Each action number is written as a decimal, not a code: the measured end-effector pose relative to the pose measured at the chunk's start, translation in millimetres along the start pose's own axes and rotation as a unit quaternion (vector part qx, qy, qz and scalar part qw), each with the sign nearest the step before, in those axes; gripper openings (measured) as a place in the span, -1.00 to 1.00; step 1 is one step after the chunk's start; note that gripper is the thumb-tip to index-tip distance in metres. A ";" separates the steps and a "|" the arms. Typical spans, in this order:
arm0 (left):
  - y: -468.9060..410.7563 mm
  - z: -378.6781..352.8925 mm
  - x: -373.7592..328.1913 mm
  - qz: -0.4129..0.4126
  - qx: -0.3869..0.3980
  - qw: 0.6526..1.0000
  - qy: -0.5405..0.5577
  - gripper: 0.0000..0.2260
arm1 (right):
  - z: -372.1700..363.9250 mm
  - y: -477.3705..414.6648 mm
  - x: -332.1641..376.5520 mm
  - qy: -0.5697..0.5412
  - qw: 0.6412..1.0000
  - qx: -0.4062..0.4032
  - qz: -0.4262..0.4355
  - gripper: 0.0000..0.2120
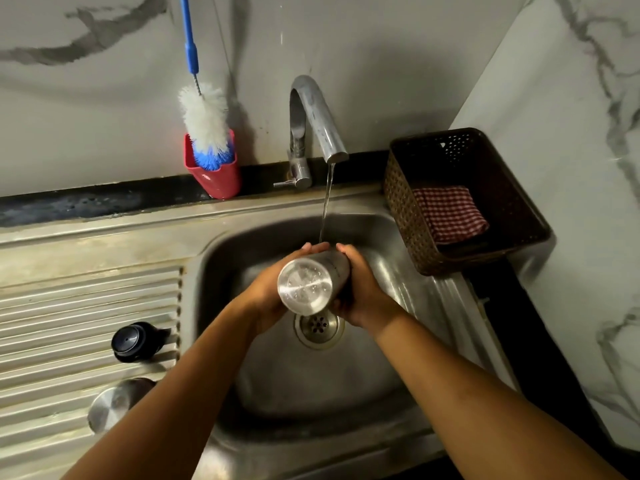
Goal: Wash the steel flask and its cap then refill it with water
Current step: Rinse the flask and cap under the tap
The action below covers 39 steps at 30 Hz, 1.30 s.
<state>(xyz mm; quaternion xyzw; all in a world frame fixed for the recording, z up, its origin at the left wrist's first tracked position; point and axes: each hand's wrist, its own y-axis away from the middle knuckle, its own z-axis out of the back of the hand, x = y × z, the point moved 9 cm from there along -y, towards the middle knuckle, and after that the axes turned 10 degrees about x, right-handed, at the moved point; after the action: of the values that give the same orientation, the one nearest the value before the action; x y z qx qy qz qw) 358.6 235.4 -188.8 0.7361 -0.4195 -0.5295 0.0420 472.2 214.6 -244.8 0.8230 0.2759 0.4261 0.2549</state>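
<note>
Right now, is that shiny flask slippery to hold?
Probably: the flask is smooth steel with droplets on its base, under running water. Both hands wrap it, maybe for that reason. Round, it could roll if set down sideways.

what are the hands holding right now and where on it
Both hands, left hand and right hand, clasp the steel flask by the sides of its body, base toward the camera.
</note>
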 end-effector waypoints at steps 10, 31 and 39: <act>23.3 -11.3 -22.4 -0.129 0.000 0.986 -0.106 -0.56 | 2.4 11.4 -14.4 -0.087 0.983 -0.086 -0.137 -0.44; 76.1 -21.0 -52.3 -0.214 -0.122 0.937 -0.249 -0.48 | -61.4 77.2 68.4 0.532 0.769 -0.049 0.351 -0.23; 111.8 3.6 -24.7 -0.137 -0.109 0.968 -0.181 -0.44 | -50.9 68.1 34.1 0.509 0.818 -0.043 0.265 -0.20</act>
<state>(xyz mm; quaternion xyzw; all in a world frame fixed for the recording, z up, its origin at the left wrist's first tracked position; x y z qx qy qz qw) 289.4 181.1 -115.4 0.6696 -0.2546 -0.6972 -0.0276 461.9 198.0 -155.3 0.5188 0.1189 0.8465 -0.0098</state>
